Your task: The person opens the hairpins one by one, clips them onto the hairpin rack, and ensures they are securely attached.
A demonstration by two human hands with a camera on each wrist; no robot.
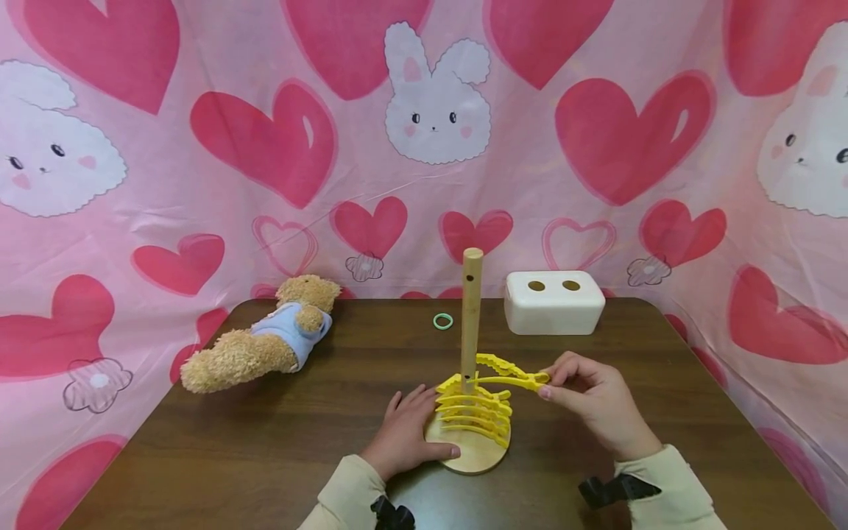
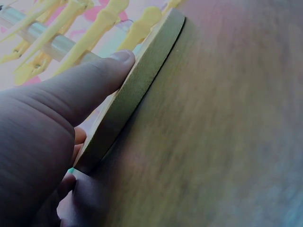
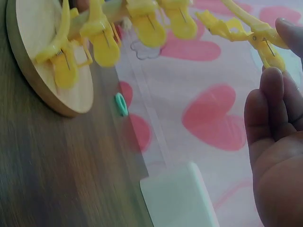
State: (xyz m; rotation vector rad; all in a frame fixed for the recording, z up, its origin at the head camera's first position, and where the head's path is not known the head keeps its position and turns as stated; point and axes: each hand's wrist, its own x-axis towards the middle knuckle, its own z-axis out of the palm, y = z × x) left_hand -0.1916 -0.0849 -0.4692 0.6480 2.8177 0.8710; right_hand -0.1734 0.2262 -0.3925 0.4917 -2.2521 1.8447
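Note:
A wooden stand has an upright post (image 1: 471, 316) on a round base (image 1: 472, 460). Several yellow hair clips (image 1: 473, 419) are stacked around the lower post, their handles showing in the right wrist view. My left hand (image 1: 414, 434) holds the base at its left side, with the thumb (image 2: 102, 75) on its rim and the fingers partly hidden beyond. Between thumb and fingertips, my right hand (image 1: 599, 401) pinches the handles of another yellow hair clip (image 1: 510, 374). The jaws of that clip are spread apart and point at the post, just above the stack.
A green ring (image 1: 442, 321) lies behind the post. At the back right stands a white box (image 1: 555, 313) with two round holes on top. A teddy bear (image 1: 278, 338) in a blue shirt lies at the left. Pink heart-patterned cloth (image 1: 437, 184) surrounds the brown table (image 1: 265, 449).

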